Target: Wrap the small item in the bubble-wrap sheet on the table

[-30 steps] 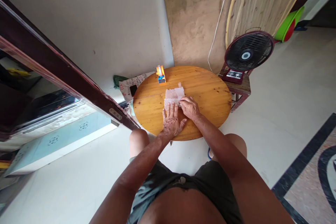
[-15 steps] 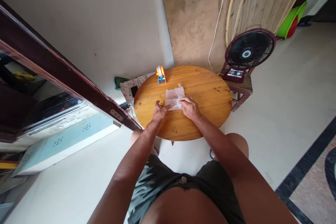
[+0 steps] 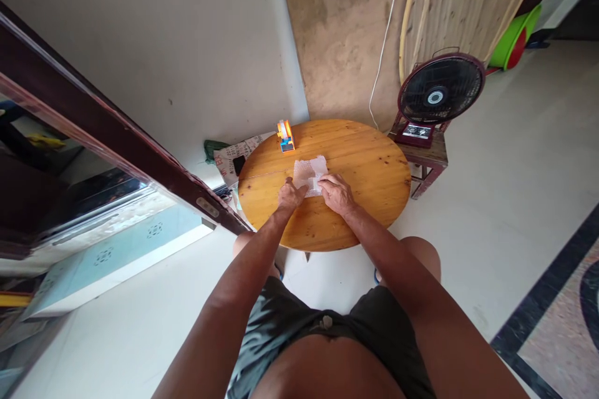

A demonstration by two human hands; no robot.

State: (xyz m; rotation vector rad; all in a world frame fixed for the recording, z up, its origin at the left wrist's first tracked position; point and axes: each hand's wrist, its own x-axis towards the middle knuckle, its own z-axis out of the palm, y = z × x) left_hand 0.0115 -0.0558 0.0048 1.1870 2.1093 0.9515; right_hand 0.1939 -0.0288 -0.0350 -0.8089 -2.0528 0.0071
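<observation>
Item: bubble wrap [image 3: 304,169], one piece, whitish; centre of the frame, lying flat on the table [image 3: 369,156], its upper edge uneven.

Change: left hand [image 3: 291,194], spread flat over the wrap a second ago, is now at its lower left edge, thumb on the wrap, fingers curled beside it. A tab projecting from the upper edge in both earlier views no longer stands out. Reading: handling appears to pass from pressing down to working the wrap from two sides.

Grip, left: thumb and fingers apart; whether the edge is pinched, cannot tell. Grip, right: right hand [image 3: 337,193], little altered in place, fingertips gathered on the wrap's right edge; firm pinch or mere contact, cannot tell.

Surface: oval top, varnished wood, knotted. Near its far edge, above and left of the wrap: orange-and-blue tape dispenser [image 3: 286,137], upright, well apart from both hands.

Room, left of the table: printed sack [image 3: 234,153] bearing a dark flat object [image 3: 239,165]; green bag [image 3: 215,151]; dark door frame [image 3: 116,124].

Room, upper right: round fan [image 3: 440,90] on a wooden stool [image 3: 433,156]; white cord [image 3: 386,43]; slatted wooden panel [image 3: 472,6]; green basin [image 3: 508,47].

Floor [image 3: 163,305]: pale, with dark banding at lower right.
</observation>
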